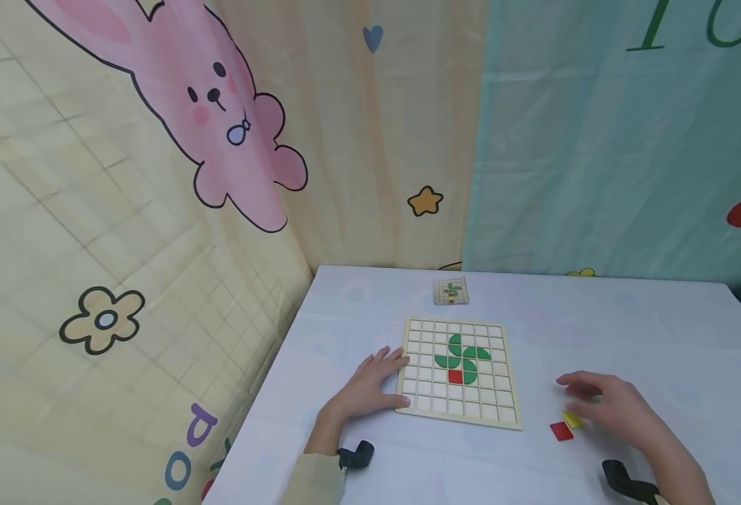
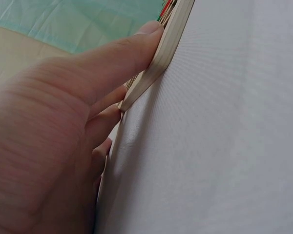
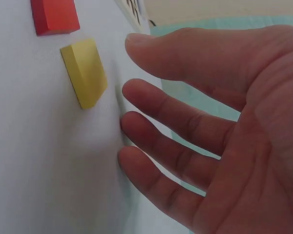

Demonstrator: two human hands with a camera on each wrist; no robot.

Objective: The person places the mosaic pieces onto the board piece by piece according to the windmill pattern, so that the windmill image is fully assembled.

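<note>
My left hand (image 1: 370, 386) rests at the left edge of a square gridded board (image 1: 430, 405), fingers spread and thumb near its lower corner. In the left wrist view the thumb (image 2: 132, 51) lies along the board's pale wooden rim (image 2: 168, 44). Several green rounded pieces (image 1: 469, 372) form a pinwheel on the board, with a red square (image 1: 455, 376) just below. On the right, my right hand (image 1: 617, 410) hovers with loosely bent fingers beside a yellow block (image 3: 89, 73), nothing between thumb and fingers. A loose red block (image 3: 58, 18) lies by the yellow one.
A small card (image 1: 451, 291) with a printed grid and a green pattern lies behind the board. The white-covered table (image 1: 358, 315) meets hanging printed curtains (image 1: 383, 140) at its back and left side.
</note>
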